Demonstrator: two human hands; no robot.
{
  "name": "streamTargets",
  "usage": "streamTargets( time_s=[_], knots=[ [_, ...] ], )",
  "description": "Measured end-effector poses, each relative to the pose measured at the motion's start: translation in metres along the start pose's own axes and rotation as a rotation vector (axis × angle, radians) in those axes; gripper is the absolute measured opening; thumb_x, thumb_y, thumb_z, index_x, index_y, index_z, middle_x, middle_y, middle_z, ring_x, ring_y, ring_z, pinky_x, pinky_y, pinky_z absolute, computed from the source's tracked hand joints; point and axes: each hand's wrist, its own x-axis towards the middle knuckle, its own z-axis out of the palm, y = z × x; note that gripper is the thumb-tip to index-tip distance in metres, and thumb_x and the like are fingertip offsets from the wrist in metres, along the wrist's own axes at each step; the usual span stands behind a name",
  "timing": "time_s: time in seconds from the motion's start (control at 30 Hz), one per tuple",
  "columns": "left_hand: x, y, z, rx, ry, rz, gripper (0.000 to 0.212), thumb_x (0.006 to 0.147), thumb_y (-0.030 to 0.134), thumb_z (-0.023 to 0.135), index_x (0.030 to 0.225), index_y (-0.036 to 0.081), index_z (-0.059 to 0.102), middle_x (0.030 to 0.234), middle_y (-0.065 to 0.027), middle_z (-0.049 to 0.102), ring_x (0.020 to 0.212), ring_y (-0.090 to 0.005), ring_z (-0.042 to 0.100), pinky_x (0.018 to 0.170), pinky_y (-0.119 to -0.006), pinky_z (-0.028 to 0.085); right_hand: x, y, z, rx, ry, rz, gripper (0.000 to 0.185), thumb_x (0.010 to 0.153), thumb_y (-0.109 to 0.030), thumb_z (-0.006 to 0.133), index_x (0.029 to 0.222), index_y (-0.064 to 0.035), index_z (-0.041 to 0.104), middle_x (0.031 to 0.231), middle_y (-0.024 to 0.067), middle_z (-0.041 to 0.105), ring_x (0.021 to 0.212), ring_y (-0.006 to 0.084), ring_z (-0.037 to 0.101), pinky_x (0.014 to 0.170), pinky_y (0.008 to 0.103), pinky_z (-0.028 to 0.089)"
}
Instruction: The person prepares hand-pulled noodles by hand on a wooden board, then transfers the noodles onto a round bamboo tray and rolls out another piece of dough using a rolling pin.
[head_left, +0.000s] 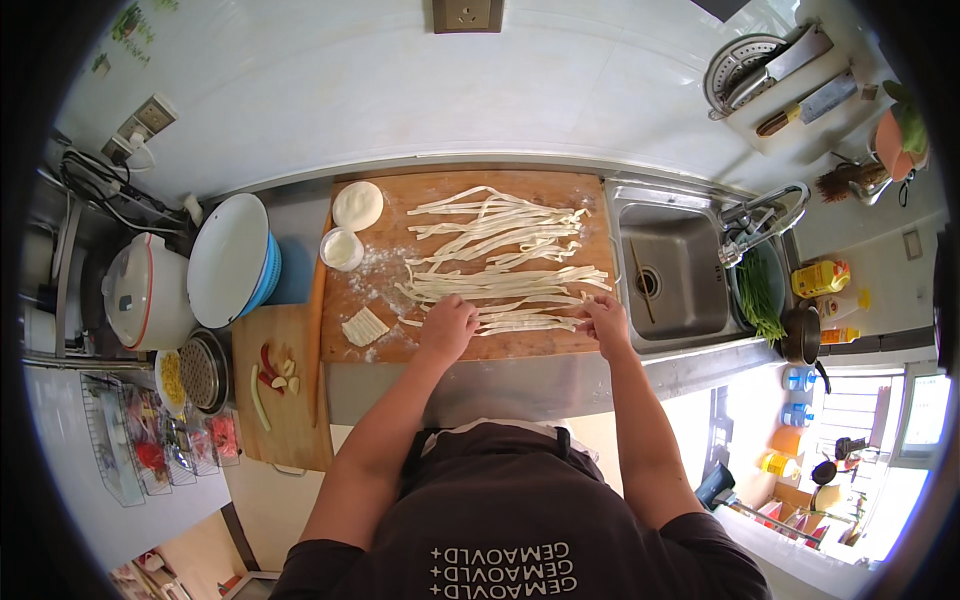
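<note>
My left hand (448, 328) and my right hand (607, 324) are over the near part of a floured wooden board (525, 346). Their fingers pinch a pale dough strip (529, 304) near its two ends, stretched sideways between them. Close below it lie more cut strips (525, 324), partly covered by my fingers. Farther back, long noodle strands (502, 277) are spread across the board in loose rows. Left of my left hand sits a small block of cut dough (365, 327). A round dough piece (358, 205) and a cup of flour (342, 250) stand at the back left.
Along the board's left edge lies a long rolling pin (319, 300). Beyond it, a smaller cutting board (281, 427) holds chillies (268, 361), garlic and scallion. At right is a steel sink (675, 247) with a faucet (772, 217) and a bowl of greens (759, 289). Enamel basin (227, 259) at left.
</note>
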Motion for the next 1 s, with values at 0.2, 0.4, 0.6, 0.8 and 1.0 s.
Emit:
streamTargets(
  time_s=[0.2,0.4,0.6,0.8,1.0],
  knots=[
    [-0.002,-0.01,0.0,0.026,0.055,0.02,0.005,0.074,0.011,0.065,0.076,0.008,0.062,0.079,-0.0061,0.055,0.077,-0.0259,0.056,0.066,-0.038,0.048,-0.001,0.003,-0.005,0.008,0.063,0.066,0.02,0.085,-0.016,0.056,0.1,-0.0015,0.052,0.077,0.0101,0.065,0.048,0.0119,0.058,0.04,0.0202,0.037],
    [-0.002,-0.019,-0.011,0.075,0.064,0.025,0.004,0.074,0.01,0.064,0.075,0.007,0.061,0.078,-0.0071,0.055,0.077,-0.0266,0.056,0.066,-0.039,0.048,-0.001,0.009,-0.001,-0.199,0.121,-0.077,0.018,0.083,-0.012,0.055,0.095,0.0017,0.057,0.073,0.0094,0.064,0.049,0.0125,0.058,0.04,0.0211,0.039],
    [-0.011,-0.025,-0.03,-0.09,0.127,0.005,0.006,0.073,0.009,0.065,0.077,0.006,0.061,0.08,-0.0087,0.056,0.078,-0.0288,0.055,0.068,-0.04,0.046,0.0,0.013,0.018,-0.262,0.166,-0.268,0.017,0.086,-0.01,0.055,0.093,0.0049,0.06,0.071,0.0083,0.062,0.055,0.0118,0.058,0.045,0.0233,0.047],
    [-0.047,-0.033,-0.063,-0.179,0.219,-0.117,0.006,0.078,0.009,0.063,0.081,0.004,0.061,0.078,-0.0109,0.058,0.078,-0.0303,0.056,0.07,-0.039,0.045,-0.009,0.003,0.088,-0.346,-0.127,-0.385,0.018,0.087,-0.011,0.058,0.096,0.0042,0.061,0.072,0.0088,0.064,0.058,0.0111,0.059,0.049,0.0232,0.049],
    [-0.089,-0.074,-0.084,-0.358,0.403,-0.361,0.01,0.082,0.01,0.061,0.089,0.004,0.063,0.082,-0.0113,0.06,0.073,-0.0249,0.059,0.064,-0.033,0.048,-0.036,-0.016,0.197,-0.716,-0.501,-0.812,0.015,0.083,-0.013,0.061,0.094,-0.0034,0.066,0.078,0.0117,0.065,0.062,0.0183,0.061,0.059,0.03,0.05]
  ],
)
